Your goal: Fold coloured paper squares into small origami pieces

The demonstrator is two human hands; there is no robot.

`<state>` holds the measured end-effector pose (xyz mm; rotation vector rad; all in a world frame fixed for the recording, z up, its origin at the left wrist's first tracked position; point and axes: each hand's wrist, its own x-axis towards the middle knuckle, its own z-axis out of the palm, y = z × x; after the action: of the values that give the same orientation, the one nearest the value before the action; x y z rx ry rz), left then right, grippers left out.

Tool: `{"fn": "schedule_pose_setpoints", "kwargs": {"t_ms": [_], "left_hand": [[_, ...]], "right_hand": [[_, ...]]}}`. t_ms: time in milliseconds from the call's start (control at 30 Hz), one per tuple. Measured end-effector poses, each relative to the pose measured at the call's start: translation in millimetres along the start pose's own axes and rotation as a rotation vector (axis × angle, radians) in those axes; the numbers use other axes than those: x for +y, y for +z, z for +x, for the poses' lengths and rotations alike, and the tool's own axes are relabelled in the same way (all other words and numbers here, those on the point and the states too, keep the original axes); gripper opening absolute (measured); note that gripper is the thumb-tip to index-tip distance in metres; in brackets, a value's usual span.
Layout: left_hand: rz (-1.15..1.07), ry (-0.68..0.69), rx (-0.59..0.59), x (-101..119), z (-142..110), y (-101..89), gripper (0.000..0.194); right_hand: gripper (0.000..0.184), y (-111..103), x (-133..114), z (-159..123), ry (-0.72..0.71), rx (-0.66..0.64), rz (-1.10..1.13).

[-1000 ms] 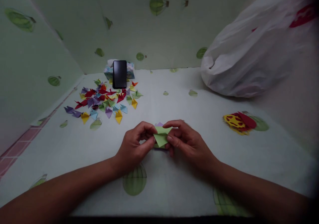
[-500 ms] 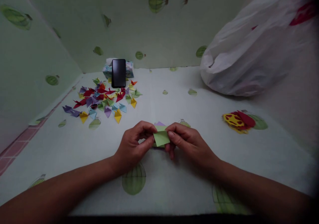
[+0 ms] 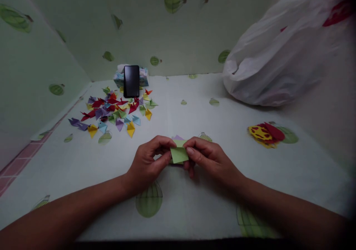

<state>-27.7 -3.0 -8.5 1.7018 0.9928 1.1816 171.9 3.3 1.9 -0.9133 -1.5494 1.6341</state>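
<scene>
A small light green sheet of paper (image 3: 179, 155) is held up at the middle of the table, with a crease or fold across its upper part. My left hand (image 3: 150, 161) pinches its left edge between thumb and forefinger. On the opposite edge, my right hand (image 3: 207, 156) grips it the same way, the other fingers curled beneath. Behind and under the sheet, a bit of purple paper (image 3: 177, 137) and more green paper show; my hands hide most of these.
Many folded paper cranes (image 3: 111, 109) in several colours lie at the left. A phone (image 3: 131, 81) leans on a tissue box (image 3: 144, 77) behind them. A white plastic bag (image 3: 258, 68) stands back right, with yellow and red cut-out pieces (image 3: 264, 134) before it.
The view has shifted very slightly. Both hands keep their hold on the green paper, whose lower part looks tilted a little differently.
</scene>
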Motion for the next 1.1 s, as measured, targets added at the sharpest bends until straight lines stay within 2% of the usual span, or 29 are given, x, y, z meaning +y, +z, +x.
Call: {"fn": "schedule_pose_setpoints", "kwargs": {"t_ms": [1100], "left_hand": [[0.02, -0.013, -0.03, 0.2, -0.7, -1.9, 0.016]], "right_hand": [[0.025, -0.5, -2.5, -0.2, 0.017, -0.037, 0.0]]}}
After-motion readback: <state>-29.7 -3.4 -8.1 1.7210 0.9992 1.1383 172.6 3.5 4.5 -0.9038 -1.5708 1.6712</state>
